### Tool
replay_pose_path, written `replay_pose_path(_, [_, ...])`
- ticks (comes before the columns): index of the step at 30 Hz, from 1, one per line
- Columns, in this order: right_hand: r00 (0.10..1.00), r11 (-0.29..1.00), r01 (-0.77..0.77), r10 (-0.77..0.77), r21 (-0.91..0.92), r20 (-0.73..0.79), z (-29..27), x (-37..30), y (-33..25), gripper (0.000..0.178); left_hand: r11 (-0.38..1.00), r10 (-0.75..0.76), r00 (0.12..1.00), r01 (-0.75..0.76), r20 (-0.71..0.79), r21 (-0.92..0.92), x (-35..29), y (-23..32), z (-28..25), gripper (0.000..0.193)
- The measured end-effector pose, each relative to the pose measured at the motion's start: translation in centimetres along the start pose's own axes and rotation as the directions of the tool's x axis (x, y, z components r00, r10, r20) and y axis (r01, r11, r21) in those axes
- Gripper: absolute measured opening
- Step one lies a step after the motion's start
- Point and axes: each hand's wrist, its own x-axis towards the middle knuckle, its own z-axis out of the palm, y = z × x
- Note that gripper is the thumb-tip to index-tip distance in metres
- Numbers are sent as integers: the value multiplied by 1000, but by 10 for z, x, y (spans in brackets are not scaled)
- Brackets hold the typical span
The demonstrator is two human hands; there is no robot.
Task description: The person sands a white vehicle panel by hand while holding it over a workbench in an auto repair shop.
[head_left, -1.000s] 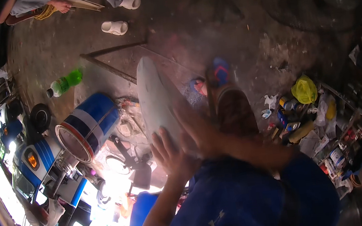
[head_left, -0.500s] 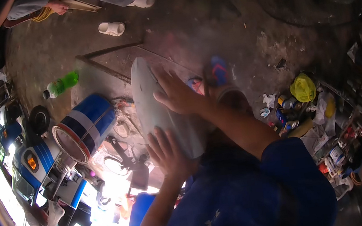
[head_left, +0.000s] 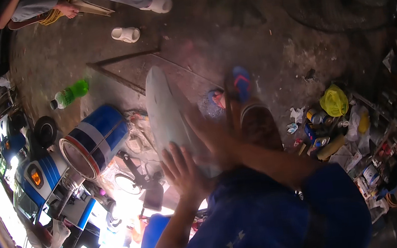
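Just ahead of the person's blue shirt [head_left: 254, 211], a long pale-grey tapered panel [head_left: 163, 111] lies lengthwise, its near end by the shirt front and its narrow, rounded tip pointing away over the floor. The left hand [head_left: 184, 170] rests on the panel's near left part, palm down, fingers extended and slightly parted, pressing on the surface rather than wrapping around it. The right hand [head_left: 215, 139] is blurred, laid along the panel's right side with its fingers pointing up its length; whether it grips the edge or only touches the face, I cannot tell.

Beside the right forearm is a dark trouser leg [head_left: 259, 125], with a blue flip-flop [head_left: 241, 83] just past it. Left of the panel, a blue-and-white drum [head_left: 105, 130] appears tilted, its round, red-rimmed end toward a striped fairing [head_left: 48, 169] with an orange lamp. To the right, a yellow plastic bag [head_left: 333, 100] sits among cans and wrappers. Farther off, a green bottle [head_left: 72, 93] lies near brown bars [head_left: 121, 58]. Beyond them are a white clog [head_left: 123, 33] and, at the upper left, a co-worker's hand [head_left: 67, 9].
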Motion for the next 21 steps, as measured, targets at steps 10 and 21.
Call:
replay_pose_path(10, [996,997,52,-56,-61,-65,15,-5,15,96,998,42,998,-39,-45,58,-5,-6,2,136])
replay_pose_path(21, [1000,997,-16,16,-76,-1,6,-8,-2,108,995,51,998,-49,-25,83,-7,-10,6,138])
